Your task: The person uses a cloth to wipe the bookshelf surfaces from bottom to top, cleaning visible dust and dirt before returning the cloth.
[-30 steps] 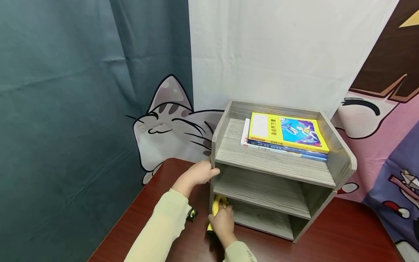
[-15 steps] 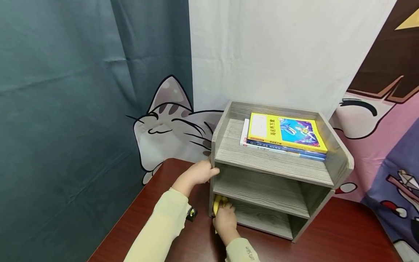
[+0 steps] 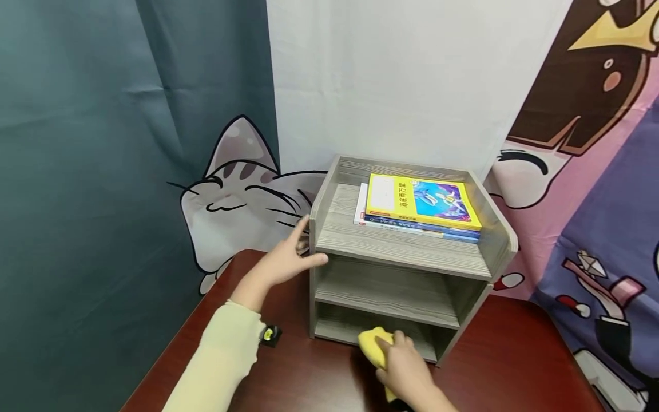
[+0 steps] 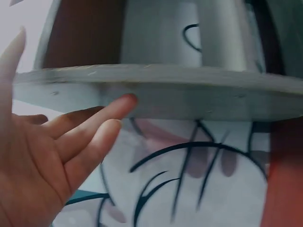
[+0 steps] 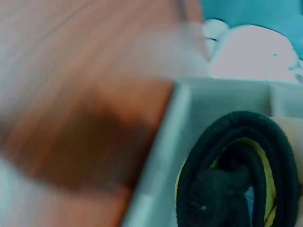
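Note:
My right hand (image 3: 409,369) grips a bunched yellow cloth (image 3: 372,346) with black edging, just in front of the grey wooden desk shelf (image 3: 386,312). In the right wrist view the cloth's thick dark rolled edge (image 5: 241,118) shows, with thin yellow bands inside. My left hand (image 3: 280,260) is beside the shelf's left side panel, its thumb and fingers spread and nothing in its grasp. In the left wrist view that hand (image 4: 38,161) has its fingertips close to the panel's long edge (image 4: 189,74). Part of the cloth is hidden under my right hand.
Several books (image 3: 422,200) lie stacked on the shelf's top board, a yellow one uppermost. The shelf stands on a dark red table (image 3: 304,377). Printed curtains (image 3: 370,74) hang behind it, and a teal one (image 3: 77,171) hangs on the left.
My right hand has brought the yellow cloth out from the lower left compartment corner, toward the right and nearer me. My left hand has let go of the side panel and spread its fingers. The view shifted right.

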A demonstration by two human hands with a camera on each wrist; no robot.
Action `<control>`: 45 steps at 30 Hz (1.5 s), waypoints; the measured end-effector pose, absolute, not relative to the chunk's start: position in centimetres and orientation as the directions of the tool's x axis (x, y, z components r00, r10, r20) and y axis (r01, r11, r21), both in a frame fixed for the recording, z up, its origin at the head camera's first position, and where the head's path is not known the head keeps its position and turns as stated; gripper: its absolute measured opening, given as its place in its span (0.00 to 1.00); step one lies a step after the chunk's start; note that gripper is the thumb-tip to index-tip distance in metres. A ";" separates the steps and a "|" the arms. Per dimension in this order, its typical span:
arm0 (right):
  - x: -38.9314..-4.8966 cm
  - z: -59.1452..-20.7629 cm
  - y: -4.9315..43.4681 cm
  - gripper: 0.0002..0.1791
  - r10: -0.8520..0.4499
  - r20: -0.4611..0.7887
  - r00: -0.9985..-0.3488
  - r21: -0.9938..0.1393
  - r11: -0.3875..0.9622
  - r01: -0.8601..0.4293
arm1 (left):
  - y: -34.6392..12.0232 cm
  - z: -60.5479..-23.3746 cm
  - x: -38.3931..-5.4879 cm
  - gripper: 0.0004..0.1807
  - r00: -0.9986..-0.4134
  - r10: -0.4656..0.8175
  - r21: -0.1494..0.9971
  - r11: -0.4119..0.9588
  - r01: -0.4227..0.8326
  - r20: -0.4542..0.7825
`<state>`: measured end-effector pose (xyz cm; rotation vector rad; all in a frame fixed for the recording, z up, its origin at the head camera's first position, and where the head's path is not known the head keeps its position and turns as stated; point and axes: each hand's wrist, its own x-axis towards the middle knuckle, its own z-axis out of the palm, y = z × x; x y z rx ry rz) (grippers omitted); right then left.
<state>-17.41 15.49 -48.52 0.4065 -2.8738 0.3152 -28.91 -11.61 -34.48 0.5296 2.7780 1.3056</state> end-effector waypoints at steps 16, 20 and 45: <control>-19.4 -40.4 21.4 0.27 -0.288 0.671 -0.683 0.137 0.954 -0.268 | -10.8 -31.0 -29.8 0.40 -0.932 0.157 0.532 0.785 0.318 0.326; -20.8 -42.5 21.1 0.19 -0.289 0.708 -0.645 0.228 0.957 -0.178 | -10.4 -31.1 -30.0 0.39 -0.926 0.153 0.478 0.821 0.313 0.345; -22.0 -43.5 14.3 0.29 -0.010 0.471 -0.882 -0.090 0.994 -0.059 | -9.3 -30.8 -29.8 0.40 -0.904 0.240 0.458 0.798 0.392 0.355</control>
